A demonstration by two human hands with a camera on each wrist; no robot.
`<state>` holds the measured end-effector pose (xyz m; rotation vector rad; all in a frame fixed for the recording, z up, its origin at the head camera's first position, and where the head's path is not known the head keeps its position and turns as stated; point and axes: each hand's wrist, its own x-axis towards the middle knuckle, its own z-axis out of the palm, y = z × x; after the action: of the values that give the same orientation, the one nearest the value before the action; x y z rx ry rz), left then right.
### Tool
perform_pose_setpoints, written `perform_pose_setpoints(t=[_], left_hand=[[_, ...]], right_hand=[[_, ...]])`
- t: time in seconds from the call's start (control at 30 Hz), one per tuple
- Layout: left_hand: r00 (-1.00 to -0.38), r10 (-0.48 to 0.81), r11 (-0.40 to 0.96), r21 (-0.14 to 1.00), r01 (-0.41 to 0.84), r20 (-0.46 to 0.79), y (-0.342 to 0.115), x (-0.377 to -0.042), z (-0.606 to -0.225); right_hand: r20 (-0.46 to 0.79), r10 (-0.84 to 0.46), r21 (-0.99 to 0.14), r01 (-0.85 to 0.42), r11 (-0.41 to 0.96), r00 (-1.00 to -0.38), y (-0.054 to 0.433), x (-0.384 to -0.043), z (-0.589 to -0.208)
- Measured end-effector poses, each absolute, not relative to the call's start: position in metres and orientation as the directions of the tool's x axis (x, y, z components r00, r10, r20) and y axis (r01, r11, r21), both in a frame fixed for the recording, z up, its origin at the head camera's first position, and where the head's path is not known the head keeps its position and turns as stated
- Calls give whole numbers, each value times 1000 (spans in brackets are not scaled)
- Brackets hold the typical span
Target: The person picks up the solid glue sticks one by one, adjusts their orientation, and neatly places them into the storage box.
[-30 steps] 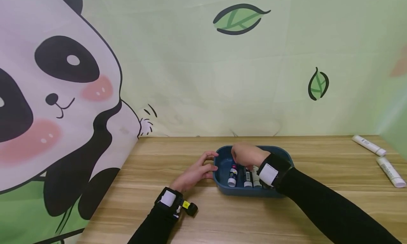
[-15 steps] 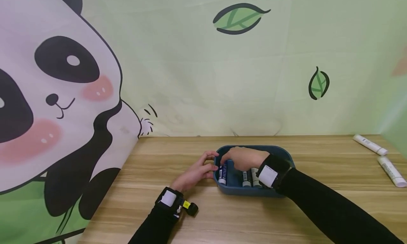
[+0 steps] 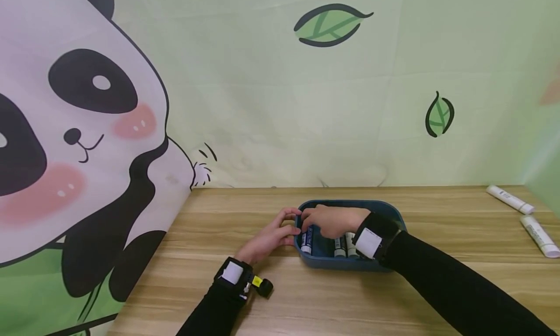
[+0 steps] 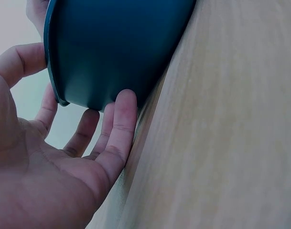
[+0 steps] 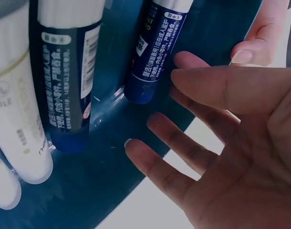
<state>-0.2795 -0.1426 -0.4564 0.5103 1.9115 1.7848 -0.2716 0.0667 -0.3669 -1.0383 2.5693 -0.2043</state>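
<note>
My left hand (image 3: pixel 266 236) rests against the left end of a blue plastic bin (image 3: pixel 350 263). Its fingers are loosely bent, spread at the rim and outer wall (image 4: pixel 107 52). Inside the bin, my right hand (image 3: pixel 336 219) reaches to the left end, its fingers loose beside a dark-blue glue stick (image 5: pixel 157 50) with a white end. Nothing is in its grasp in the right wrist view. Another blue glue stick (image 5: pixel 66 81) and white ones (image 5: pixel 21 100) lie in a row further right, partly hidden from the head view by the right wrist.
Two white tubes (image 3: pixel 510 200) lie apart on the wooden table (image 3: pixel 262 311) at the far right. A cloth backdrop (image 3: pixel 262 107) with a panda and leaves rises behind the table.
The right hand has shifted left inside the bin, and the blue glue stick has moved left to the bin's end wall. The fingers now sit loose beside it. The left hand stays put.
</note>
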Motion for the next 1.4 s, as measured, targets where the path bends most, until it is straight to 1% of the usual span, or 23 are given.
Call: perform_pose_setpoints(t=[0.33,0.57,0.87,1.13,1.4], left_hand=[[-821,564,87,995,-47,-88,-142,-280,-456],[-819,567,87,995,-47,-88,-142,-280,-457],[-821,565,86,995,-42,-83,-142,-279,-456],[-827,557,96,995,-35,-83,-144,-279,-458],[-825,559,90,995,-36,-80,-142,-280,-458]], right_hand=[[-283,-680,-288,-617,732,-676,68,-272,-366],[-298,-699,-291,-636,715,-650,68,-272,-364],[-260,-722,-359,-629,689,-642,84,-275,-356],[-217,-752,-401,-646,650,-622,97,-280,-358],[-157,-738,-472,-607,640,-656,113,-284,-363]])
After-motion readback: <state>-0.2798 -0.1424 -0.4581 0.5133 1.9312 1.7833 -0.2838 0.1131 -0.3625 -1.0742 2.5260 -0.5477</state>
